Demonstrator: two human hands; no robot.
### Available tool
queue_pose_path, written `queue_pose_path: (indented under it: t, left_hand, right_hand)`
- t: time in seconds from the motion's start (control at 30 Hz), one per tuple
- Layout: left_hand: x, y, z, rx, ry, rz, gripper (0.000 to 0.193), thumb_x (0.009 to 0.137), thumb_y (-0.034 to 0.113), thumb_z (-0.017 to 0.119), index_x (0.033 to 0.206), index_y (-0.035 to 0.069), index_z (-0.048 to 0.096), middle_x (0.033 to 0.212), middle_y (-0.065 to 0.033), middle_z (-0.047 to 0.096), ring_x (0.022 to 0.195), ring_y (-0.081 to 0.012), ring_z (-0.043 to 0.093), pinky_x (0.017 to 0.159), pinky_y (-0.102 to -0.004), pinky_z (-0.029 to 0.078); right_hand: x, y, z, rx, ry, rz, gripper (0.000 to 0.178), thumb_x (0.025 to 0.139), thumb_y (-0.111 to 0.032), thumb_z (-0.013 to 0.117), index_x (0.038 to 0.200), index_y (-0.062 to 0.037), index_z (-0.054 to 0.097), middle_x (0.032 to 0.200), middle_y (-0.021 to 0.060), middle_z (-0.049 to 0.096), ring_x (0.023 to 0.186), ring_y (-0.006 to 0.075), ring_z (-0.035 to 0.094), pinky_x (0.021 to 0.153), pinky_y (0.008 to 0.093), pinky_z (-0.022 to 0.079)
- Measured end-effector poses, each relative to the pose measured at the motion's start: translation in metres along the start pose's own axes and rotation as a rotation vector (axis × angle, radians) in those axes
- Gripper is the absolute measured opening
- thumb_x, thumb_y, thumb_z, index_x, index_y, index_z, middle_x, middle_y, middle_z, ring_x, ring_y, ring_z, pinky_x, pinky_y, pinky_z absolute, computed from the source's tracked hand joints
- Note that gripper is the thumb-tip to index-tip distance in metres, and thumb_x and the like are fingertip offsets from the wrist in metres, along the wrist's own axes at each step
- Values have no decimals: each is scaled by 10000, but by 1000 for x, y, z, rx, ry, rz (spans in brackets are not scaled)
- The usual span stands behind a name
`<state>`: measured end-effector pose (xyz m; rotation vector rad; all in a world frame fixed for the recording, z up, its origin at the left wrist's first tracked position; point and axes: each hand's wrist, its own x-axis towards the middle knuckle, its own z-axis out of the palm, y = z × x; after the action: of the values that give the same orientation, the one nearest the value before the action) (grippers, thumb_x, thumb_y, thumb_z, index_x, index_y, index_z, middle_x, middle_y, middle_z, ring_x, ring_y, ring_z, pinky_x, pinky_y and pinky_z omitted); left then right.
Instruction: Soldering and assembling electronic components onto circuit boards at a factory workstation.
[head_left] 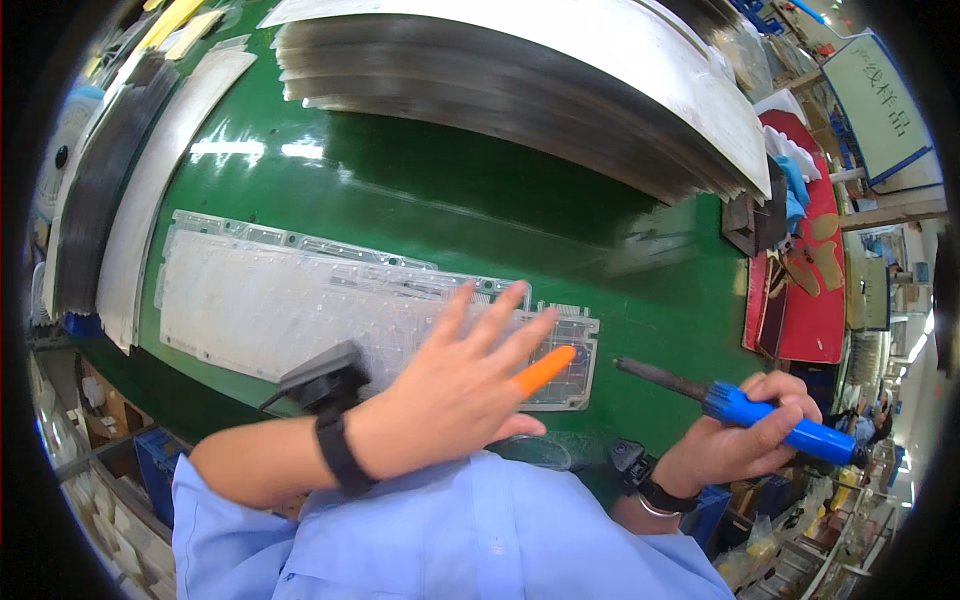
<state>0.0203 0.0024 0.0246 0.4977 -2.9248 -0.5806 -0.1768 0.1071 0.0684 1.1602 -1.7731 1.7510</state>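
Note:
My left hand [460, 370] is spread palm-down over the right part of a thin, pale flat plate [250, 305]. An orange finger cot [545, 372] covers its index finger. The plate has small holes and a grid pattern at its right end, and a second, similar thin plate [300, 243] shows along its far edge. In my right hand [755, 425] is a blue-handled tool [735, 405] with a long dark shaft. Its tip points left, just off the plate's right end. Whether my left palm presses on the plate cannot be told.
A tall stack of metal sheets [500, 110] stands at the back of the green table [660, 370]. More sheets [165, 180] stand at the left. At the right lie a dark block [752, 220] and a red board [815, 310] with cloths and tan pieces.

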Motion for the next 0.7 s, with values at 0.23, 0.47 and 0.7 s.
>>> queue_pose_path:
  t: [0.23,0.47,0.7]
  left_hand:
    - [26,0,27,56,-33,114,600,780,570,504,1263,214,521,1405,-75,348,1341,-368,207,1050,-614,113]
    - [12,-2,24,173,-5,82,582,800,589,458,1274,256,509,1435,-76,315,1360,-387,154,1043,-636,83]
    - [-108,-55,-25,275,-160,-215,812,743,777,292,1343,251,445,1495,-129,164,1356,-462,47,1024,-661,34]
  right_hand:
    - [-9,14,-37,-31,100,67,236,939,-287,424,870,-71,356,681,80,407,577,137,361,504,240,306]
    - [-7,22,-52,14,171,72,227,935,-251,423,827,-67,347,691,77,395,568,138,353,514,255,303]
    - [-17,23,-71,-94,172,83,234,941,-235,405,790,-67,346,683,62,380,588,135,353,542,268,307]
